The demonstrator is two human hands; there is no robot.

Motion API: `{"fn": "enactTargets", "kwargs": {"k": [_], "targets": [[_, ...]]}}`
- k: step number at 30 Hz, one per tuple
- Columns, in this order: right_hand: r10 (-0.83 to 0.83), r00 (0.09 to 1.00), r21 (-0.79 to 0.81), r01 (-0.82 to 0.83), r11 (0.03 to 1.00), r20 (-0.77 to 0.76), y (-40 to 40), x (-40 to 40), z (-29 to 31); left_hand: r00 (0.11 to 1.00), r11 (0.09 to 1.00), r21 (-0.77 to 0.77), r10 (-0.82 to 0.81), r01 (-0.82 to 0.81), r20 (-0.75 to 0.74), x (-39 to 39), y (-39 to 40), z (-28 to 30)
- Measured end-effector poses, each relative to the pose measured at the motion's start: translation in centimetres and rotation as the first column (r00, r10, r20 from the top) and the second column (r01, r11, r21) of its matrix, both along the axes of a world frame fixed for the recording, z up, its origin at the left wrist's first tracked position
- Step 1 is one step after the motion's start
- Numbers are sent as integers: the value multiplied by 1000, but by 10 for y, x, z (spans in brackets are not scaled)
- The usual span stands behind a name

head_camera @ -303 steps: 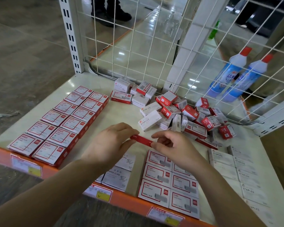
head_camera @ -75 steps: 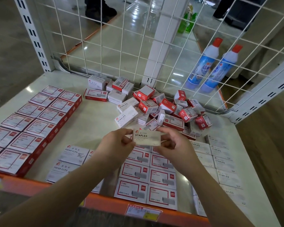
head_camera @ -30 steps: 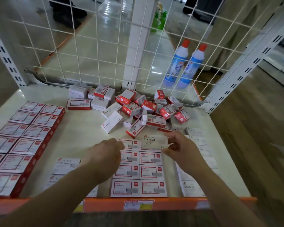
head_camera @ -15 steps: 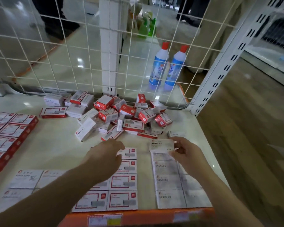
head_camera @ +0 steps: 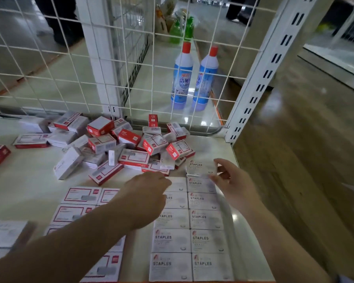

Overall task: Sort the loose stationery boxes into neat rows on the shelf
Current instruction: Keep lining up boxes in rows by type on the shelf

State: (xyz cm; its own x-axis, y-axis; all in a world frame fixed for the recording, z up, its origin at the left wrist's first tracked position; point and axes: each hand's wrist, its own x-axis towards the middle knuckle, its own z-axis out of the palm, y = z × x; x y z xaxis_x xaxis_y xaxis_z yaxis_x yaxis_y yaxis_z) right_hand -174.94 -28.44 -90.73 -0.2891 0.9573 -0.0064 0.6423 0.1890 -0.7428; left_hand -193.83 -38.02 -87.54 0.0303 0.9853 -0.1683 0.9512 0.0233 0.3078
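Cream shelf [head_camera: 29, 180], wire grid back [head_camera: 70, 64], right hand [head_camera: 231, 184] fingers pinching staples box [head_camera: 200, 168], left hand [head_camera: 147, 193] loosely curled, empty.

Loose box pile [head_camera: 131, 144] behind staples rows [head_camera: 190, 229]; bottles [head_camera: 192, 76] behind mesh [head_camera: 70, 64].

1. Two forearms enter from the bottom edge, both bare, with no sleeve reaching as far as the frame shows.
2. The left hand [head_camera: 146, 190] wears no glove, ring or watch on the side that shows.
3. The right hand [head_camera: 232, 185] is likewise ungloved, its wrist bare of any band or strap.
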Motion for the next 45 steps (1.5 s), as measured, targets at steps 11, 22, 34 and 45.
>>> {"fn": "enactTargets", "kwargs": {"k": [11,22,34,45], "targets": [[103,993,94,-108,990,55,47,5,-8,997,998,2,-68,68,-24,41,38,-19],[183,966,-9,-184,983,181,69,-6,-16,998,998,-2,-58,58,27,48,51,-34],[171,983,-35,-169,985,61,68,-11,-21,996,996,74,-52,46,79,47,51,-40],[156,987,-98,-151,984,48,71,-9,-31,994,996,85,20,-30,111,51,58,-44]]}}
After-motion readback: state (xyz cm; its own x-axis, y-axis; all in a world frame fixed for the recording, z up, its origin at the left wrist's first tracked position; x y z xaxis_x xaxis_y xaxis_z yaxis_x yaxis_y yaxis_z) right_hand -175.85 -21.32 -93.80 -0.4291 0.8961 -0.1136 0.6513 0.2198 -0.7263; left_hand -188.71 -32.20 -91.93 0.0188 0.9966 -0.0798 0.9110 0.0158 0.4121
